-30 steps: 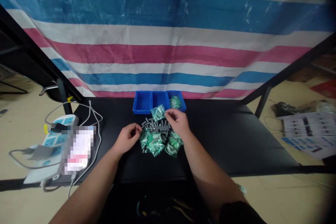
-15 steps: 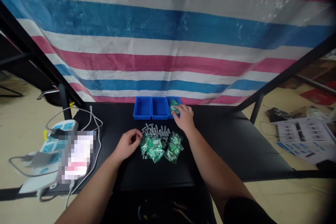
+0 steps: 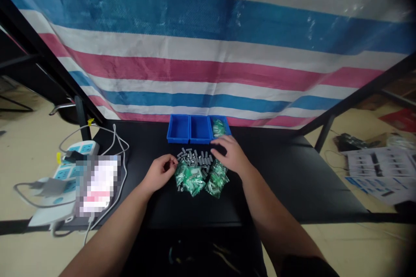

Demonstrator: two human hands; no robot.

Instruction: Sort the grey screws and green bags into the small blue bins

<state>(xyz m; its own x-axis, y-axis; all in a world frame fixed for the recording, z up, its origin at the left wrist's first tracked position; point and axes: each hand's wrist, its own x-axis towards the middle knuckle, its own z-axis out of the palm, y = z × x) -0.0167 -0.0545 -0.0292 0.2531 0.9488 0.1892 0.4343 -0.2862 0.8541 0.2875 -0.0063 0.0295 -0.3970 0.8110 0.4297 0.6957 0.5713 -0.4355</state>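
Small grey cylindrical pieces lie heaped on the black table. In front of them are two piles of clear green-tinted plastic packets, a left pile and a right pile. My left hand rests at the left pile's edge, fingers curled and thumb drawn to them; anything between the fingertips is too small to make out. Above the right pile hovers my right hand, its thumb and fingers apart with nothing visible between them. Behind it, the right blue bin contains green packets.
Two more blue bins, a left bin and a middle bin, stand beside it against the striped sheet. At the table's left lie a power strip, white cables and a blurred-out phone-like object. Black frame bars flank both sides.
My right hand has drawn back from the right blue bin toward the packets and grey pieces. My left hand has stayed by the left pile. The camera view has shifted slightly.
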